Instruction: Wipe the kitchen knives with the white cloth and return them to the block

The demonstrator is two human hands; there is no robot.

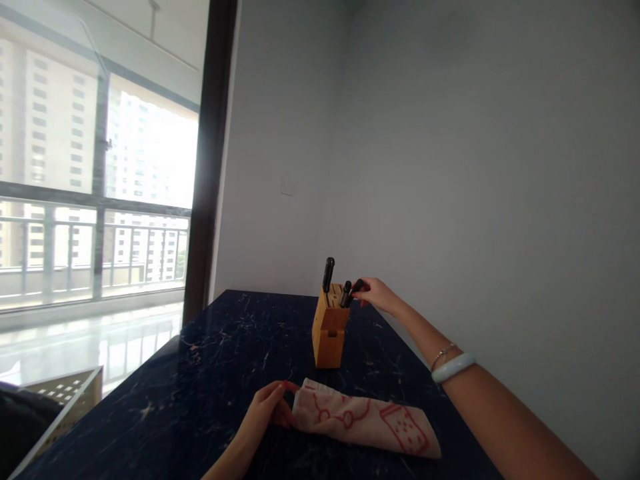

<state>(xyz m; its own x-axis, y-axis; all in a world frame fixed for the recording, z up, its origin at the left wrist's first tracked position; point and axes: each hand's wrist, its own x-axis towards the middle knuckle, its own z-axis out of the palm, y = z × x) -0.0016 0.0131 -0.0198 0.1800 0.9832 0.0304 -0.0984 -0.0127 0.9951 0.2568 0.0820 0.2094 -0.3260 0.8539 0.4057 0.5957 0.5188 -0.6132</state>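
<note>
A wooden knife block stands on the dark marbled table near the far wall. Black knife handles stick out of its top, one tall handle at the left. My right hand reaches over the block, fingers pinched on the black handle of a knife at the block's right side. A folded white towel with red drawings lies near the front edge. My left hand rests on the table, fingers closed on the towel's left end.
A grey wall runs close along the table's right side and behind the block. At the left is a large window with a balcony railing. A perforated white box sits beyond the table's left edge.
</note>
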